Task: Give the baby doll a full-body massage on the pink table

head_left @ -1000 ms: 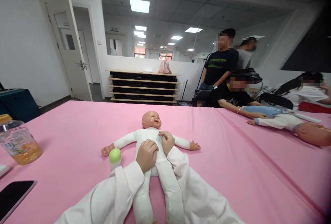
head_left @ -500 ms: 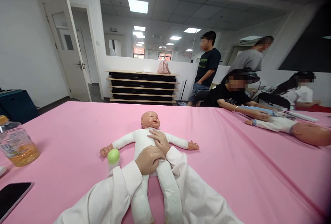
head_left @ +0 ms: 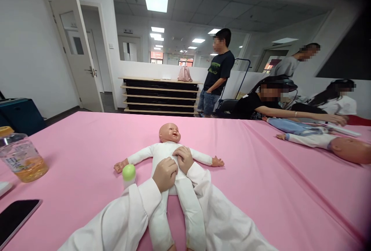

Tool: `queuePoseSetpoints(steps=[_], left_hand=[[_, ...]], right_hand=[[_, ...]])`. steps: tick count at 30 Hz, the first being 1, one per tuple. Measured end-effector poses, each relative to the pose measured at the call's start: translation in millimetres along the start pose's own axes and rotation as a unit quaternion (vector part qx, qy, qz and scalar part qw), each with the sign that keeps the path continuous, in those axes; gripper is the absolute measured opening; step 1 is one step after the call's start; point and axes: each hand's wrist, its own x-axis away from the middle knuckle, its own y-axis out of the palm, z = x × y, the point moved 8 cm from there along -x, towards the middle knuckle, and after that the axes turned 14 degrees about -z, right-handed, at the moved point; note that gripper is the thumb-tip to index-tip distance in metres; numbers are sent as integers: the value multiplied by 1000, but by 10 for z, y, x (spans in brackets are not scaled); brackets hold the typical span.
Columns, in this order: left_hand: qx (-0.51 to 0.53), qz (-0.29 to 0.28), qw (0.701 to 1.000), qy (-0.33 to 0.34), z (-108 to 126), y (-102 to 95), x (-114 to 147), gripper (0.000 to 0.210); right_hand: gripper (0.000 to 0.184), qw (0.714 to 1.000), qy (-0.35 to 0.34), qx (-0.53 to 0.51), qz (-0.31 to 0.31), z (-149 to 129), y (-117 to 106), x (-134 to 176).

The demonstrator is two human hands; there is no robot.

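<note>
A baby doll [head_left: 162, 150] with a white cloth body lies on its back on the pink-covered table [head_left: 249, 204], arms spread and head away from me. My left hand [head_left: 165, 174] rests on its belly, fingers curled inward against the cloth and fingertips hidden. Just beside it, a bit higher on the torso, my right hand [head_left: 183, 158] presses with bent fingers on the doll's front. Both hands are closed against the body. Close to my left sleeve stands a small white bottle with a green cap [head_left: 129, 173].
At the left are a drink bottle [head_left: 24, 162] with amber liquid and a phone [head_left: 17, 218]. To the right, a co-worker [head_left: 269, 96] reaches over another doll [head_left: 327, 142] in blue and white. One person [head_left: 218, 71] stands behind the table, near a low shelf unit [head_left: 160, 95].
My hands have drawn slightly apart, and their fingers have curled from lying flatter. The co-worker's arm has stretched out to the right. The standing person has moved left.
</note>
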Motion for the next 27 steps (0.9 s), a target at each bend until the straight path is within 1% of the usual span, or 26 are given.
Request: queuePoseSetpoints(steps=[3, 5, 8, 10, 12, 15, 17, 19, 21, 23, 25, 27], left_hand=[[18, -66, 994, 86, 135, 87, -15, 20], [32, -101, 988, 113, 184, 123, -21, 23], [59, -127, 985, 99, 180, 134, -40, 34], [77, -129, 986, 75, 152, 131, -54, 37], [83, -106, 991, 27, 75, 106, -65, 35], [71, -19, 993, -92, -138, 10, -33, 30], [54, 40, 984, -165, -264, -57, 27, 27], [31, 73, 975, -206, -328, -95, 77, 25], [7, 90, 971, -222, -346, -115, 107, 22], [-10, 92, 972, -215, -327, -116, 114, 20], [-10, 77, 981, -175, -264, -93, 91, 20], [7, 42, 994, -104, -154, -45, 48, 19]], right_hand=[[33, 994, -64, 3, -84, -148, 88, -55], [37, 989, -79, -4, -123, -152, 152, -77], [43, 988, -67, -6, -142, -45, 226, -90], [45, 992, -39, -9, -122, 71, 231, -85], [45, 997, 6, -19, -71, 206, 184, -65], [40, 997, 71, -31, 14, 351, 84, 2], [37, 994, 88, -29, 50, 359, 28, 44], [33, 994, 78, -24, 68, 295, -17, 64], [30, 998, 40, -23, 45, 175, -17, 51], [29, 1000, -6, -23, -2, 44, 18, 25], [31, 998, -37, -26, -44, -47, 52, 1], [36, 995, -54, -34, -78, -95, 83, -24]])
